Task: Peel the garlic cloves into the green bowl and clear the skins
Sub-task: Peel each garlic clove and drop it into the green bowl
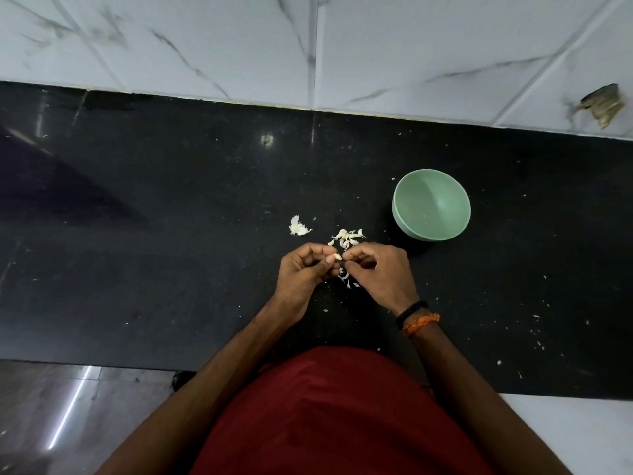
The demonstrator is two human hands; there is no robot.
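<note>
My left hand (303,269) pinches a small pale garlic clove (337,257) between thumb and fingers. Facing it, my right hand (376,269) has its fingertips on the same clove's end. A loose pile of garlic cloves (347,237) lies on the black counter just beyond my hands. A separate white clump of garlic skin (298,228) sits to the left of the pile. Thin skin flakes (346,279) lie under and between my hands. The green bowl (431,204) stands upright to the right of the pile, and nothing shows inside it.
The black stone counter (171,234) runs left to right, speckled with tiny white skin bits, mostly at the right. A white marble-tiled wall (308,46) backs it. The counter's front edge is close to my red shirt, with floor below at the left.
</note>
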